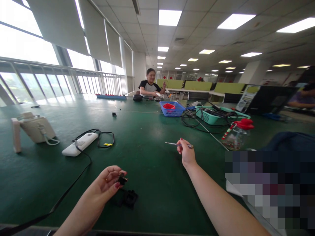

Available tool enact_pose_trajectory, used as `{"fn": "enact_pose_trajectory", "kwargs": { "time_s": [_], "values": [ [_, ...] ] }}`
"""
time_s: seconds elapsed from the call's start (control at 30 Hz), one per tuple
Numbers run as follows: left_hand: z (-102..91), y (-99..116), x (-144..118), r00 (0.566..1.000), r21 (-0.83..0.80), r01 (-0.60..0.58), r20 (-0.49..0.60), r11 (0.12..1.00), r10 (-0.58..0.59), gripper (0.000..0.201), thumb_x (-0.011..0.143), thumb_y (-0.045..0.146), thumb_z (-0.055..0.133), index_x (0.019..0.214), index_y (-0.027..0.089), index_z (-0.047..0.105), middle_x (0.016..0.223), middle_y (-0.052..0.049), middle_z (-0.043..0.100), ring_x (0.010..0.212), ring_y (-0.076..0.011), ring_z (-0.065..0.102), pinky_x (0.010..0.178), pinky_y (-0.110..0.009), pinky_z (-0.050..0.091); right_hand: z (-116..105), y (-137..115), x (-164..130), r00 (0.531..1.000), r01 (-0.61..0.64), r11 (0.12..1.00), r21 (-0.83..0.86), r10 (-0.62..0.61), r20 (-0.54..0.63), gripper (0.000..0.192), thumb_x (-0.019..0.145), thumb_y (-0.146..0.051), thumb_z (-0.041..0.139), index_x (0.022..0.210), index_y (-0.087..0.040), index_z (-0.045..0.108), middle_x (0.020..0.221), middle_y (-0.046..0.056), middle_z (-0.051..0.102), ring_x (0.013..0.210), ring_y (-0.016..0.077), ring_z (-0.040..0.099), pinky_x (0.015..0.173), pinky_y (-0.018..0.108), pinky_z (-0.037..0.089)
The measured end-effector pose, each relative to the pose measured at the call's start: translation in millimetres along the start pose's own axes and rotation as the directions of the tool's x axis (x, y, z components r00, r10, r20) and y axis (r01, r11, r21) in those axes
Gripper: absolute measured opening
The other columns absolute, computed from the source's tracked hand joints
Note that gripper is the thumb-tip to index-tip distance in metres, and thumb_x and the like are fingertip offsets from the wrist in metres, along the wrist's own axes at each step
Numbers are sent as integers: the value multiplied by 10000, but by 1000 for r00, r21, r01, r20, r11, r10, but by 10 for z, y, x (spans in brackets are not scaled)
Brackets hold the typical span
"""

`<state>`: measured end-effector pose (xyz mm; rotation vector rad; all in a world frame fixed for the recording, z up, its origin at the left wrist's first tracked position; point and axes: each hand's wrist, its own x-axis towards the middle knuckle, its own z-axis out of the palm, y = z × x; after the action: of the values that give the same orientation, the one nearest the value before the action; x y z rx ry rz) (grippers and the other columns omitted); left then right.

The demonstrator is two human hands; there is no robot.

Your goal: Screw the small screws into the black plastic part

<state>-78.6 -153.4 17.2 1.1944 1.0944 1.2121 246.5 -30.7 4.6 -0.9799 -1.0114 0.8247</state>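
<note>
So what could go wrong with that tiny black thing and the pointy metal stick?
The left hand pinches the small black part by its fingertips only, above the green table; it could slip and bounce away. The thin metal tool in the right hand has a fine tip that might poke a finger. The black cable beside the left forearm could snag.

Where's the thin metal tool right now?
The thin metal tool is pinched in the right hand, raised over the green table, right of the white power strip.

Left hand [108, 182]: pinching a small black part [121, 179] above a green table [147, 157].
Right hand [187, 154]: holding a thin metal tool [176, 144].
</note>
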Motion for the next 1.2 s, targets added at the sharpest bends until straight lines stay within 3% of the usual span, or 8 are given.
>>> {"fn": "enact_pose_trajectory", "kwargs": {
  "time_s": [0.1, 0.2, 0.27, 0.5, 0.67, 0.83, 1.2],
  "values": [
    [-51, -36, 11, 995, 226, -64, 83, 972, 47, 404, 752, 308, 711, 1153, 269, 675, 1143, -79, 707, 1089, -277, 643, 981, -387, 509, -3, 5, -2, 1000, -3, 1000, 0, 3, 0, 347, 847, -443, 604, 610, -189, 594, 466, -49, 450, 435, 80, 384, 410, 204, 271],
    [-68, -47, -4, 975, 489, -205, 180, 848, 131, 278, 793, 266, 635, 1048, 299, 742, 1154, -47, 718, 1112, -282, 642, 1043, -417, 470, 0, -6, -6, 1000, 2, 1000, -12, -2, 18, 349, 848, -447, 604, 613, -190, 596, 473, -49, 453, 437, 80, 386, 412, 207, 277],
    [-65, -47, -22, 950, 579, -291, 271, 762, 157, 280, 815, 231, 595, 1032, 325, 746, 1171, -17, 716, 1123, -257, 645, 1045, -396, 475, 6, -11, -6, 1000, 10, 1000, -19, -10, 18, 354, 837, -461, 611, 610, -190, 597, 468, -49, 451, 432, 81, 385, 409, 210, 275],
    [-43, -33, -45, 849, 691, -505, 505, 518, 154, 457, 855, 103, 492, 1145, 401, 682, 1275, 61, 660, 1145, -155, 642, 991, -264, 506, 36, -29, -22, 1000, 6, 1000, -28, -6, -9, 376, 786, -507, 636, 580, -197, 585, 442, -50, 438, 412, 84, 371, 394, 218, 252],
    [-6, -39, -64, 796, 695, -599, 572, 397, 200, 431, 881, 169, 530, 1187, 450, 644, 1270, 80, 653, 1144, -161, 642, 984, -268, 501, 45, -79, -50, 1000, -3, 1000, -27, 3, 15, 377, 776, -510, 645, 576, -197, 578, 451, -49, 449, 418, 80, 367, 399, 216, 254],
    [-2, -70, -86, 801, 712, -595, 565, 372, 200, 396, 906, 206, 519, 1201, 445, 634, 1289, 79, 642, 1152, -159, 638, 971, -270, 517, 42, -77, -49, 1000, -1, 1000, -30, 1, 21, 378, 779, -512, 645, 583, -195, 578, 455, -50, 453, 419, 80, 367, 401, 216, 255],
    [-25, -150, -107, 843, 738, -532, 510, 415, 173, 367, 924, 194, 465, 1174, 395, 644, 1301, 54, 643, 1174, -146, 618, 995, -268, 510, 15, -32, -34, 999, -2, 999, -41, 3, 34, 373, 807, -501, 627, 598, -196, 582, 465, -52, 439, 434, 85, 368, 411, 214, 250]
  ]
}}
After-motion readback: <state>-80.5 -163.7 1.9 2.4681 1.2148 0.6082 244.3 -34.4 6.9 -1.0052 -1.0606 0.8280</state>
